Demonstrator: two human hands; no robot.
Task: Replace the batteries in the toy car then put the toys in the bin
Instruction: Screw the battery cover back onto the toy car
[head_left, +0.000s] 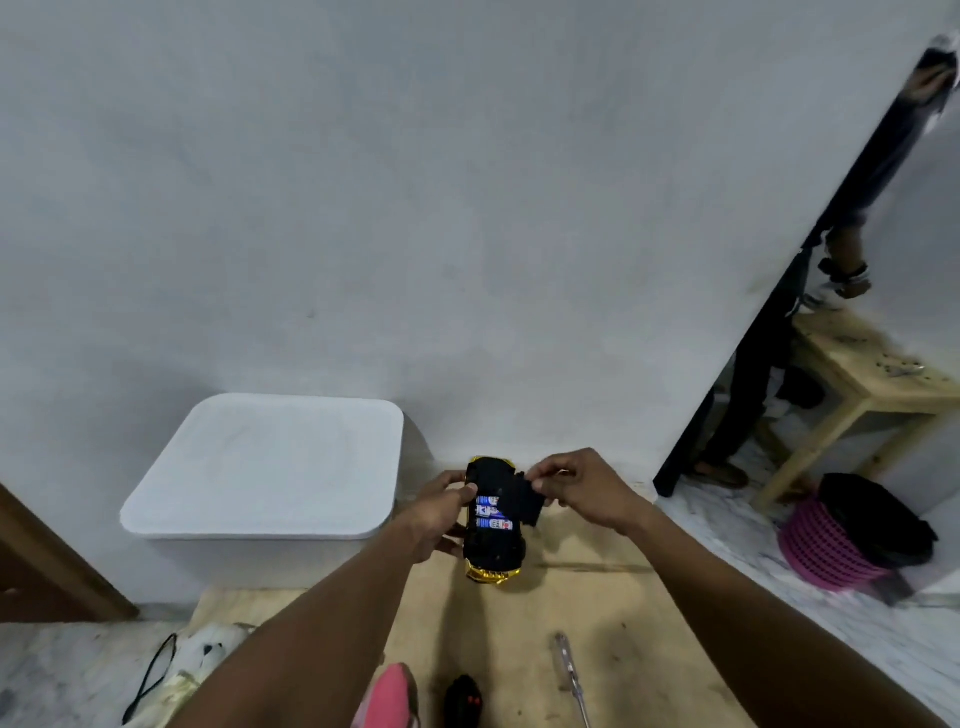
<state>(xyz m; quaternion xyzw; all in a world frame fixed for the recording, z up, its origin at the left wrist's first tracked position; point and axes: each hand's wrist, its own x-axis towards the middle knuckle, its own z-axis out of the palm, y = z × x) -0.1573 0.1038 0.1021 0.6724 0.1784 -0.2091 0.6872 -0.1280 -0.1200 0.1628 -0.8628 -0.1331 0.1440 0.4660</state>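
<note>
Pale wooden worktop (597, 613) set against a wall, white lidded bin (270, 467) stood at ten o'clock, screwdriver (571, 675) laid at five, black remote (464, 699) at six, pink toy (389, 696) at seven.

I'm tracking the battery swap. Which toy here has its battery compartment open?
The gold toy car, held underside up in the left hand, shows three batteries; the white plush toy and pink toy lie apart, unheld.

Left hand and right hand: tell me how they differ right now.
The left hand grips the upturned toy car by its side, while the right hand pinches the black battery cover. The left hand's fingers curl round the car's body; the right hand holds only with thumb and fingertips. Both meet at the open bay, where batteries show.
</note>
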